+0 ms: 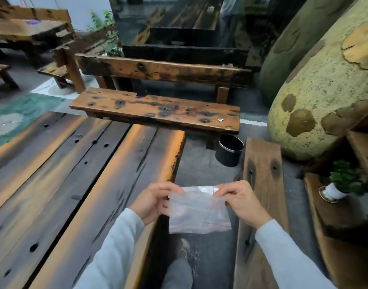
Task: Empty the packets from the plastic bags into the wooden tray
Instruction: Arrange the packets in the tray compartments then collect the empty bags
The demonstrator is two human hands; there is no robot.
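Head view: can't tell what's inside the bag [198, 211], it's too blurry. It hangs from its top edge, upside down (red zip line at the bottom), clear and crinkly, held over the floor gap beside the table [74, 184]. Left hand [153, 202] and right hand [240, 200] each pinch a top corner. Bench [158, 109] behind.

The plastic bag [197, 211] is thin, see-through and crinkly, a bit shiny. The table [74, 184] is dark wood planks, rough, with holes and a soft shine. The bench [156, 110] is worn, stained wood. The black bin [230, 150] may be metal. The sleeves [116, 247] look like soft cloth.
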